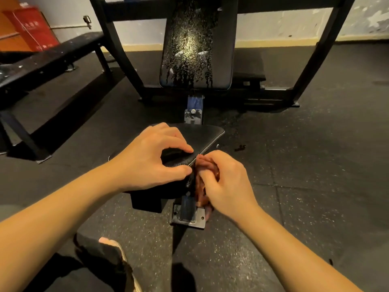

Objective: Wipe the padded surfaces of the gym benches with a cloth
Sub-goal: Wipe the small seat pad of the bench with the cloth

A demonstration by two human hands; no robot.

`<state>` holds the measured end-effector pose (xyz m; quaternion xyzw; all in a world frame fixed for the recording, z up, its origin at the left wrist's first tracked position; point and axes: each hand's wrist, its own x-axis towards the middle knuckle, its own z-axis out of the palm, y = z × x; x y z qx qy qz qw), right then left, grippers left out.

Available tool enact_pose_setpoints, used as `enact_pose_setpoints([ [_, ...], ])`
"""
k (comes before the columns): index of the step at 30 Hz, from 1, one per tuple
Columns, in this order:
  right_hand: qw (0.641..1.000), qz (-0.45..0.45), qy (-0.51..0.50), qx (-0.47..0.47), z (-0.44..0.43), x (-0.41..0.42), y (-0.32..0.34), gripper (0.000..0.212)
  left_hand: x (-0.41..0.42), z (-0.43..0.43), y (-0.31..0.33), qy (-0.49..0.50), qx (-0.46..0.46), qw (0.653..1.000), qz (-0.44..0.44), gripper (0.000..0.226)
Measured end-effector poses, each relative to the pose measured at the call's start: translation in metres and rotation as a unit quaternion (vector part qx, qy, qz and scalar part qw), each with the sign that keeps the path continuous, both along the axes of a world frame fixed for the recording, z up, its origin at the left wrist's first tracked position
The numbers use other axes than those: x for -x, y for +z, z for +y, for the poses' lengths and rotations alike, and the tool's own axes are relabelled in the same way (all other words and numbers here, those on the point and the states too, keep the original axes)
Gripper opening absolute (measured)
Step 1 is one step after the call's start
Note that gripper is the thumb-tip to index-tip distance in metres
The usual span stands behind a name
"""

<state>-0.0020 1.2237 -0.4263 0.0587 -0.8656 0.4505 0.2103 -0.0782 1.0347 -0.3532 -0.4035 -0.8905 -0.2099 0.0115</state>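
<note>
- At the near right edge of the seat pad (202,135), about five o'clock on its top face, the cloth (207,164) is bunched against the pad's side wall, just under the stitched seam.
- The right hand (228,184) holds it there. Its fingers (207,178) are curled and pressed together, pinching the reddish wad, whose loose end hangs towards the metal foot bracket (189,216).
- The left hand (147,161) sits on the pad from the eight o'clock side. Its fingers (186,149) lie bent on the top face and the thumb presses the side wall, so the edge is pinched between them, probably to steady it.
- From the right fingers the unwiped top face lies at eleven o'clock, touching distance away, while the left fingertips sit at nine o'clock, just beside the cloth.
- The pad's long axis runs from six to twelve o'clock, towards the back pad (195,49), which stands well apart and carries streaks of wet droplets.
- The right hand is nearer the work. My guess is that the next stroke follows the side wall or climbs over the seam, and the left thumb lies in that path.
- A flat pad (52,53) waits at ten o'clock.
</note>
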Motion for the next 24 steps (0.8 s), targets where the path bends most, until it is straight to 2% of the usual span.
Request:
enact_pose_setpoints([
  [1, 1.000, -0.017, -0.021, -0.005, 0.005, 0.013, -0.002, 0.010, 0.001, 0.000, -0.001, 0.002, -0.001, 1.000, -0.002, 0.045],
  [4, 0.980, -0.167, -0.109, -0.019, 0.029, 0.063, -0.016, 0.008, 0.002, 0.000, 0.000, 0.004, 0.006, 1.000, -0.001, 0.045],
  [5, 0.974, -0.188, -0.127, -0.019, 0.033, 0.072, -0.021, 0.009, 0.000, -0.001, 0.000, 0.004, 0.003, 1.000, 0.004, 0.044],
  [8, 0.979, -0.153, -0.136, 0.013, 0.021, 0.057, -0.016, 0.019, -0.001, -0.002, 0.000, 0.002, -0.002, 1.000, 0.011, 0.042],
  [11, 0.998, -0.049, -0.029, 0.023, -0.006, 0.003, 0.002, 0.020, -0.001, 0.001, 0.001, -0.004, 0.015, 1.000, 0.026, 0.042],
  [13, 1.000, -0.019, -0.018, 0.010, -0.007, -0.007, 0.002, 0.017, -0.001, 0.002, 0.001, -0.001, 0.018, 1.000, 0.026, 0.043],
  [15, 0.995, -0.071, -0.061, 0.019, 0.007, 0.019, -0.004, 0.029, -0.001, 0.002, 0.001, -0.004, 0.022, 0.999, 0.025, 0.043],
  [17, 0.984, -0.142, -0.107, 0.018, 0.013, 0.035, -0.005, 0.022, -0.003, 0.002, 0.002, -0.008, 0.029, 0.999, 0.024, 0.043],
  [18, 0.984, -0.137, -0.115, 0.018, 0.010, 0.033, -0.004, 0.022, -0.004, 0.001, 0.002, -0.008, 0.028, 0.999, 0.021, 0.043],
  [21, 0.997, -0.052, -0.055, 0.018, -0.018, -0.011, 0.006, 0.037, -0.003, -0.006, 0.010, -0.012, 0.027, 0.999, -0.020, 0.045],
  [24, 1.000, 0.023, 0.014, -0.004, -0.037, -0.041, 0.005, 0.021, -0.006, -0.018, 0.018, -0.020, 0.009, 0.997, -0.067, 0.047],
])
